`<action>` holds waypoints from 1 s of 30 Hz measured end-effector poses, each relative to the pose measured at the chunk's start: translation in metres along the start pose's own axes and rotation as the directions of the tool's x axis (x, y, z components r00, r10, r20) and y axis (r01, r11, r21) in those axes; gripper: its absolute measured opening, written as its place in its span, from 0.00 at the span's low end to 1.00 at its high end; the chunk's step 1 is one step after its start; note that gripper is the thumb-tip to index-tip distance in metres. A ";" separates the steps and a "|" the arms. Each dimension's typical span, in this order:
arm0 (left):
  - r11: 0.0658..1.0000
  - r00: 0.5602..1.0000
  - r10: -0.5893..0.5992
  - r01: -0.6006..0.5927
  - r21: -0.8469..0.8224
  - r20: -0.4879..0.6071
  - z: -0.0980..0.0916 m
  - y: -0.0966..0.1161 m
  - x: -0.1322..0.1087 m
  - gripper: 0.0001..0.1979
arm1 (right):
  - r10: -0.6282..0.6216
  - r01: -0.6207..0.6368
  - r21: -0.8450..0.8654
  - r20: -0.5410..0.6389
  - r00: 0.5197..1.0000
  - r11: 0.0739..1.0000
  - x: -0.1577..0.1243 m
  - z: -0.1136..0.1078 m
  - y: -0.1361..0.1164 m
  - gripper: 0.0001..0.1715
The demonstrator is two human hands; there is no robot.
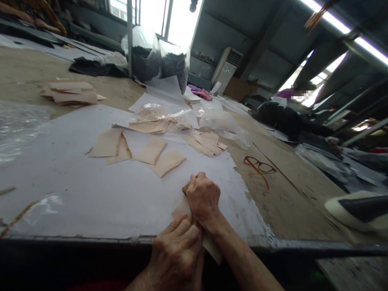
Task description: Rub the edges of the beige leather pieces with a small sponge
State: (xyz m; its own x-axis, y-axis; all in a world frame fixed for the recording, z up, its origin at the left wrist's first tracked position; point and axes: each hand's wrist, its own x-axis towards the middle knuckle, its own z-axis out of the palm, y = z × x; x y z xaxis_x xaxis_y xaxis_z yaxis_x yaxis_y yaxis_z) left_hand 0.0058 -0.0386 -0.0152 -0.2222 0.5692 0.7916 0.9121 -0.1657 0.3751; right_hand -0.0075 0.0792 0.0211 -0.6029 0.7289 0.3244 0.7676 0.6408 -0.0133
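Close to the table's front edge, my left hand (177,246) is closed on a thin beige sheet (182,208), perhaps leather or card. One end of that sheet lies toward the white paper, and a pale strip shows below my right wrist. My right hand (204,198) makes a fist just beyond the left, over the sheet. A small brown object (185,188) pokes out from its fingers; the rest is hidden. Ahead lie loose beige pieces (151,149), some with brown edges, and a fanned group of beige pieces (206,143).
White paper (91,194) covers much of the table (273,210). Brown-framed glasses (260,165) lie at right, near a white and black object (360,210). Behind are clear plastic bags (163,115) and a beige stack (71,92). A person's hands (26,18) show far left.
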 end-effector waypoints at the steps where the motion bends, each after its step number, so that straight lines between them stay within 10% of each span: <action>1: 1.000 1.000 -0.001 0.001 -0.010 -0.002 0.000 0.000 0.000 0.07 | 0.015 -0.015 -0.007 -0.003 1.000 1.000 0.001 0.001 -0.001 0.12; 15: 0.995 0.999 0.006 -0.011 0.103 0.050 -0.002 0.001 -0.003 0.13 | 0.240 -0.246 0.375 0.063 0.969 0.894 0.033 0.003 -0.007 0.15; 20: 0.994 0.999 0.025 -0.029 0.107 0.039 -0.003 0.000 -0.003 0.15 | 0.119 -0.139 0.484 0.072 0.990 0.864 0.016 -0.008 0.015 0.19; 24: 0.998 1.000 0.019 -0.021 0.066 0.024 -0.002 -0.001 -0.002 0.13 | -0.070 0.066 0.299 0.002 0.998 0.952 -0.013 -0.011 0.020 0.13; 30: 0.998 1.000 -0.006 0.006 0.056 -0.006 0.001 -0.001 -0.002 0.08 | -0.034 0.034 0.009 0.016 0.999 0.999 -0.008 -0.005 0.003 0.12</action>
State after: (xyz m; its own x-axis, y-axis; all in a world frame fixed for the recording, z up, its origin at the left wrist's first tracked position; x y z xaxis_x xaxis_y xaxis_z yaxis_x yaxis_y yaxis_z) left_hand 0.0052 -0.0391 -0.0178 -0.2296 0.5655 0.7922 0.9286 -0.1165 0.3524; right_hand 0.0008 0.0743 0.0237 -0.6318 0.7107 0.3094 0.7448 0.6672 -0.0114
